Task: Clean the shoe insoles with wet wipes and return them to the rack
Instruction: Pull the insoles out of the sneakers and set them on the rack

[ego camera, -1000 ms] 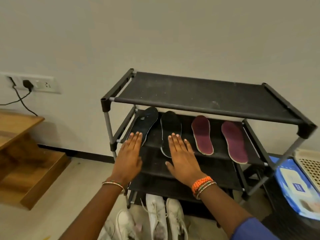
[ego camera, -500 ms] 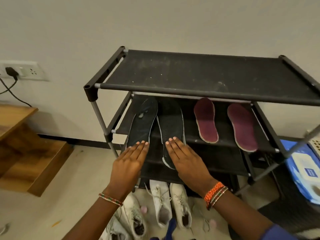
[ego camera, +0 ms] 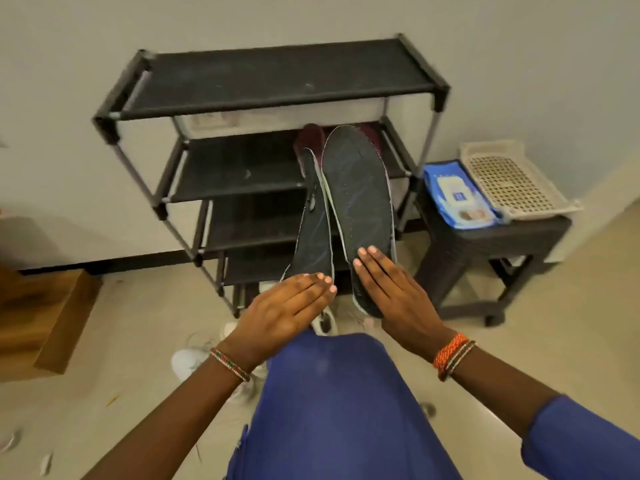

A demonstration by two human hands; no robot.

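Observation:
Two black insoles are up in the air in front of the black shoe rack [ego camera: 277,74]. My left hand [ego camera: 284,306] holds the heel of the left black insole [ego camera: 311,237], fingers flat on top and thumb hidden beneath. In the same way my right hand [ego camera: 394,296] holds the right black insole [ego camera: 360,202]. Behind them two maroon insoles [ego camera: 308,140] lie on the rack's second shelf, mostly covered. A blue pack of wet wipes [ego camera: 453,195] lies on a dark stool [ego camera: 485,244] right of the rack.
A white perforated tray [ego camera: 512,178] sits beside the wipes on the stool. White shoes [ego camera: 187,362] lie on the floor below the rack. Wooden steps [ego camera: 45,317] stand at the left. My blue-clad leg [ego camera: 329,393] fills the lower middle.
Both hands have pulled the black insoles off the second shelf and lifted them toward me. The view has drawn back from the rack, and the stool with wipes now shows fully.

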